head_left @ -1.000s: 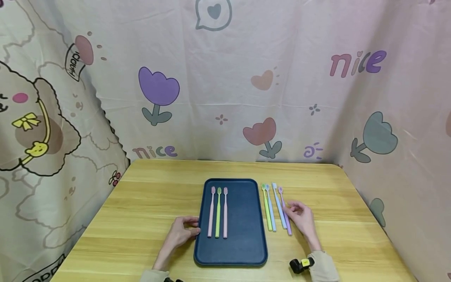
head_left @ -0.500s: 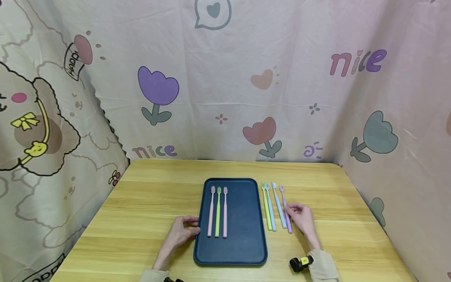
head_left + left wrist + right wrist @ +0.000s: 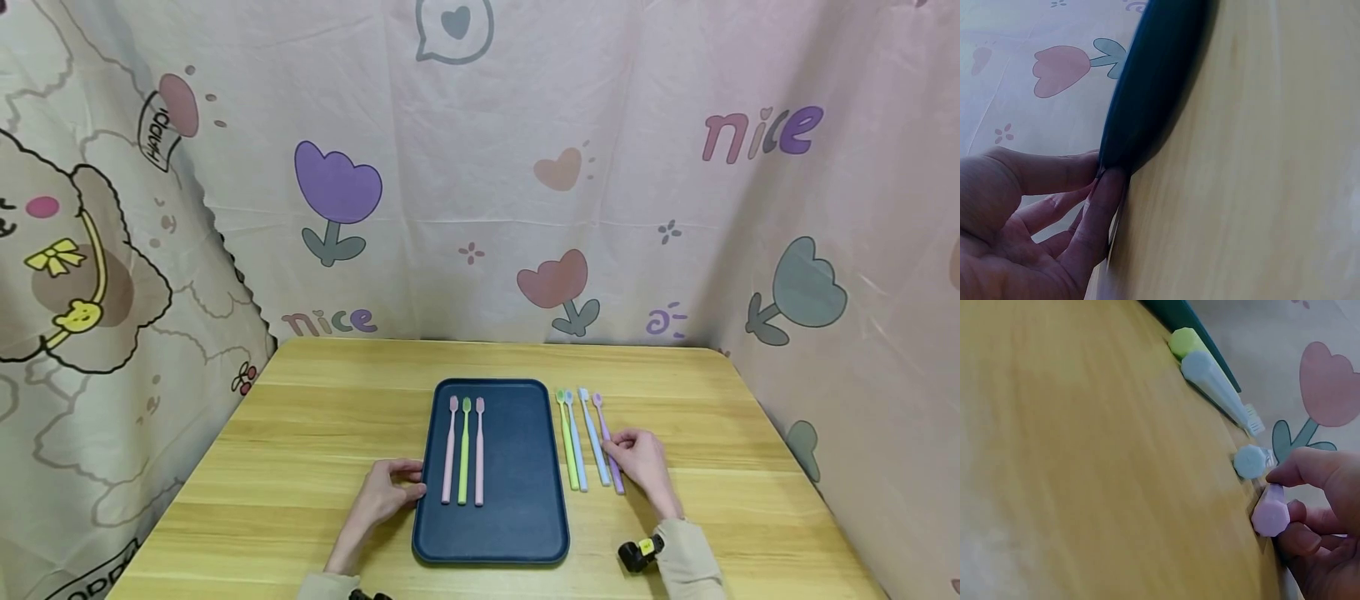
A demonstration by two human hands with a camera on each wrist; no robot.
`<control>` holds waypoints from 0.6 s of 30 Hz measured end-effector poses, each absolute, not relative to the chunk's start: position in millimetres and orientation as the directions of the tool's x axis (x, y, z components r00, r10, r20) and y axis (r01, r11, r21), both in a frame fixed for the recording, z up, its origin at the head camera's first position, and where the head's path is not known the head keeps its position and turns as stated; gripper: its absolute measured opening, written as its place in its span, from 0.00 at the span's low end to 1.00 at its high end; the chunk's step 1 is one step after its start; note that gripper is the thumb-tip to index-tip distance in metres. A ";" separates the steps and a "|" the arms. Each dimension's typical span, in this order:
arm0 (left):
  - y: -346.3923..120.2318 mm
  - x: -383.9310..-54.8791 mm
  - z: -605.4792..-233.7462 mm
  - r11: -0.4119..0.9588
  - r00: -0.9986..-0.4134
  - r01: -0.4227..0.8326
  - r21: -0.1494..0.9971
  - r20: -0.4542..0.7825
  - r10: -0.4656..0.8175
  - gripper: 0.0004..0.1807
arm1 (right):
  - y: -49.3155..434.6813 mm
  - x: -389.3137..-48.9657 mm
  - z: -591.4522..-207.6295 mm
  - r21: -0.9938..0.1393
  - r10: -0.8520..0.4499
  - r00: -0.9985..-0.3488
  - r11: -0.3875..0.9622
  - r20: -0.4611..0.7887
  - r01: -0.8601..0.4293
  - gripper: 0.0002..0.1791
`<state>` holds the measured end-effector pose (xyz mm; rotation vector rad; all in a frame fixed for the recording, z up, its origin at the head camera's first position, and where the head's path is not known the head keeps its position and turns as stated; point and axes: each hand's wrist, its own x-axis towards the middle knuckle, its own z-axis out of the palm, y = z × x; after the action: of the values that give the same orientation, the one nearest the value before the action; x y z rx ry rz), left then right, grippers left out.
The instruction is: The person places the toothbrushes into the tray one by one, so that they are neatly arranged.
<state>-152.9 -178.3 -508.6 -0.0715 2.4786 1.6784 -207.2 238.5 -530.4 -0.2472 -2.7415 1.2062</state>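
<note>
Your right hand (image 3: 641, 462) pinches the purple toothbrush (image 3: 1271, 517) between thumb and fingers, partway along the handle; whether it is clear of the table (image 3: 345, 400) is hard to tell. Press just enough that the faceted handle cannot roll, and favor a straight lift over a sideways drag: one light-blue toothbrush (image 3: 596, 442) lies just left of those fingertips, with a second blue one (image 3: 577, 450) and a green one (image 3: 567, 446) beyond it. Your left hand (image 3: 384, 496) grips the navy tray (image 3: 525, 475) by its edge; a light, steady hold should prevent sliding without tipping. The purple brush is pale, slanted, its bristled head pointing away from you, its thick, blunt butt toward you.
</note>
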 end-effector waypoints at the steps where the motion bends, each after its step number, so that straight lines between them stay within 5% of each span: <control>1: -178.5 -152.9 -508.8 0.373 -0.988 -0.120 0.920 -0.146 0.044 0.20 | 238.1 -207.3 -530.4 -0.737 0.203 -0.977 0.669 0.062 0.092 0.10; 18: -177.6 -152.9 -508.5 0.387 -0.988 -0.134 0.912 -0.154 0.022 0.20 | 243.5 -203.3 -528.1 -0.809 0.143 -0.990 0.583 0.016 0.072 0.11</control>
<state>-152.9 -177.6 -508.5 -0.1019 2.4962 1.6622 -203.3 243.5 -528.1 -0.1852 -2.7242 1.3866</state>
